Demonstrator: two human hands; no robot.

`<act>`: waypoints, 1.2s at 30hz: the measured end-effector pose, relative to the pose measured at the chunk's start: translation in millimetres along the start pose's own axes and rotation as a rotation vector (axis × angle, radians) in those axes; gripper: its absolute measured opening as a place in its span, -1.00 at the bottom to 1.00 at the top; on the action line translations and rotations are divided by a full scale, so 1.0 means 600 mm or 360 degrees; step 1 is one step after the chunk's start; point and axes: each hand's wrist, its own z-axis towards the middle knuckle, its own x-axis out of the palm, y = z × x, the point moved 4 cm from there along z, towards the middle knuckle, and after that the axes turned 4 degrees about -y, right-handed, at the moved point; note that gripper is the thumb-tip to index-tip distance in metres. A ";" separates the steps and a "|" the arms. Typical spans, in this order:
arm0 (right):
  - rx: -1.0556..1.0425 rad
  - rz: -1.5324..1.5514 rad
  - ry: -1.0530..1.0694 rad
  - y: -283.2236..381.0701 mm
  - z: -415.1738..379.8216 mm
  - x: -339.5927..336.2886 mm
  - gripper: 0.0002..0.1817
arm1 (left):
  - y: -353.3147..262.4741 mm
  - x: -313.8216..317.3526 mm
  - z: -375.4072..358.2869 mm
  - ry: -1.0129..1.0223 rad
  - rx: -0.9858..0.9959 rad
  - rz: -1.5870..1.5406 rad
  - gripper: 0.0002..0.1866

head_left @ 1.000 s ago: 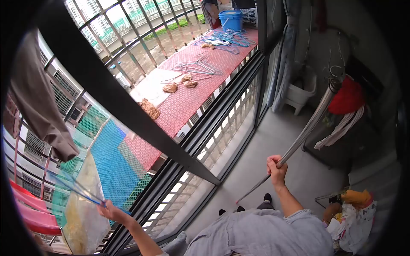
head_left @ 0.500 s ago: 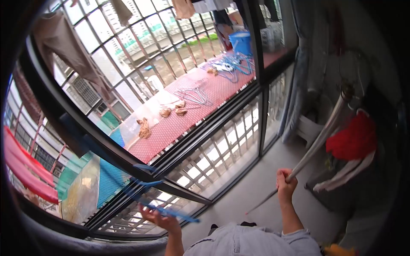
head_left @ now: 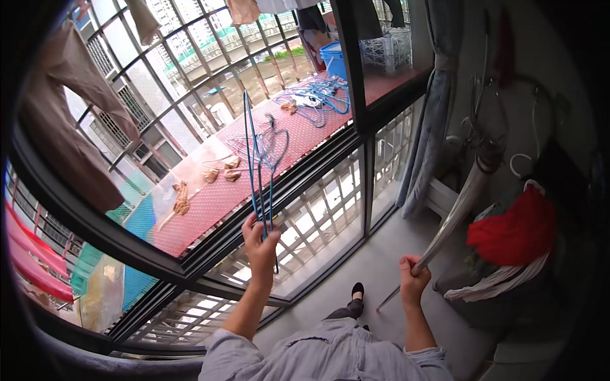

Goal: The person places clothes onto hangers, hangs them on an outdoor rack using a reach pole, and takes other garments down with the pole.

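My left hand (head_left: 260, 240) grips blue hangers (head_left: 253, 159), which stand upright in front of the window opening. Closed around a long pale pole (head_left: 445, 232) is my right hand (head_left: 414, 277); the pole slants from upper right down to a thin tip near the floor. Beyond the window frame, a red mat (head_left: 219, 219) bears more blue hangers (head_left: 327, 95) beside a blue bucket (head_left: 333, 59). Several crumpled brown items (head_left: 182, 198) lie on the same mat.
Black window rails (head_left: 305, 181) cross the view. Brown trousers (head_left: 79, 108) hang at upper left. A grey curtain (head_left: 427, 140) hangs right of the window. Red cloth (head_left: 515, 228) and striped cloth (head_left: 499, 279) hang at right. A black shoe (head_left: 358, 289) is on the floor.
My left hand has moved up and toward the window opening, turning the blue hangers from slanting to upright. My right hand still holds the pole. The view has shifted, and a shoe now shows.
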 end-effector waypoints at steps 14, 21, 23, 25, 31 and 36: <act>0.0266 0.0012 0.0387 -0.103 0.219 0.125 -0.82 | 0.239 0.439 0.515 -0.0301 -0.0193 0.0958 -0.61; 0.0248 -0.0068 0.0601 -0.111 0.294 0.178 -0.83 | 0.236 0.474 0.567 -0.0559 -0.0263 0.0910 -0.47; 0.0257 -0.0107 0.0715 -0.123 0.313 0.196 -0.83 | 0.223 0.449 0.580 -0.0719 0.0010 0.0679 -0.50; 0.0281 -0.0143 0.0846 -0.132 0.338 0.220 -0.83 | 0.158 0.416 0.555 -0.0797 0.0010 0.0364 -0.52; 0.0102 0.0269 0.0871 -0.138 0.408 0.339 -0.87 | 0.009 0.298 0.414 -0.0690 0.0394 0.0038 -0.69; -0.0189 -0.0117 0.0774 -0.166 0.460 0.392 -0.84 | -0.020 0.237 0.265 -0.0629 0.0483 0.0200 -0.69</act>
